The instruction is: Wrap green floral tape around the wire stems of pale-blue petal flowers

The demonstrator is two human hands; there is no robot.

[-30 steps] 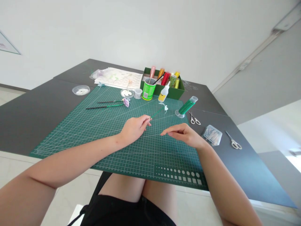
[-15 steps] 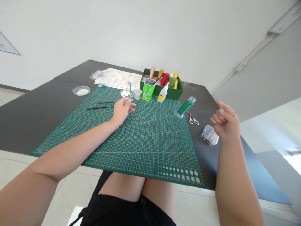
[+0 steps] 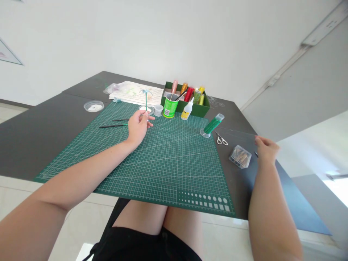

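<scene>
My left hand [image 3: 137, 127] is closed round a thin stem [image 3: 146, 103], part of it green, held upright above the cutting mat [image 3: 163, 159]. A pale blue flower [image 3: 146, 91] tops the stem. Off to the right, over the dark table, my right hand [image 3: 267, 148] pinches a fine thread [image 3: 239, 132]. That thread shows only faintly and runs leftward toward a tilted spool of green thread [image 3: 212, 124] on the mat's right side. Scissors [image 3: 220, 139] and a clear box of small brown pieces [image 3: 240, 157] lie between the spool and my right hand.
At the back are a green tin [image 3: 170, 107], a glue bottle [image 3: 187, 110] and a green box [image 3: 201, 110] of coloured rolls. Dark thin tools [image 3: 112, 125] lie left of my left hand. Dishes of white bits [image 3: 94, 106] and a white sheet [image 3: 136, 90] stand farther back.
My right hand has turned over and moved down and slightly right, its fingers now pinched on the thread. My left hand has shifted slightly left with the stem, and the flower has turned.
</scene>
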